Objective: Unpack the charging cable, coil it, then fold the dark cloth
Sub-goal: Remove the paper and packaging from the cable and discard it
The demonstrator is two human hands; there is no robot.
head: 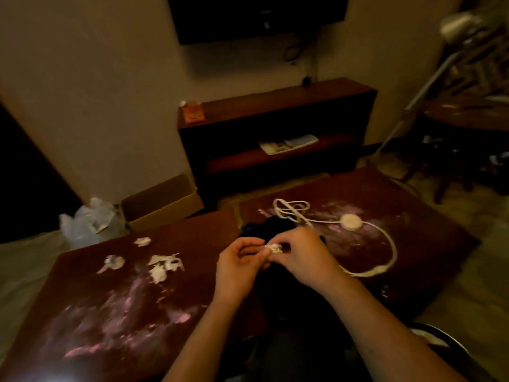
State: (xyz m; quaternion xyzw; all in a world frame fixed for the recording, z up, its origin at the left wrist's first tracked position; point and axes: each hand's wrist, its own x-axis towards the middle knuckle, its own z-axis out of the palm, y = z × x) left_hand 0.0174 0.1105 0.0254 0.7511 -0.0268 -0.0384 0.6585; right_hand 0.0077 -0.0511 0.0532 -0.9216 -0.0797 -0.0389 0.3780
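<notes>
I am looking down at a dark red desk (115, 312) whose glossy, scuffed top is showing pale smears; its left half is lying mostly open, with only torn white wrapper scraps (159, 267) scattered toward the far side, and its right edge is dropping off to the floor. My left hand (239, 267) and right hand (300, 257) are meeting above the middle of the desk, forearms angling in from below, fingers curled — both are pinching one small crumpled white scrap (274, 248) between their fingertips. Just beyond and beneath the hands the dark cloth (264, 230) is sitting bunched, soft and nearly black. The white charging cable (391, 252) is lying uncoiled on the right part of the desk: folded loops at the far end touching the cloth, a round flat puck (350, 222) midway, then a wide curve sweeping back toward my right wrist. Past the far left edge a cardboard box (162, 205) and a clear plastic bag (88, 221) are resting on the floor.
</notes>
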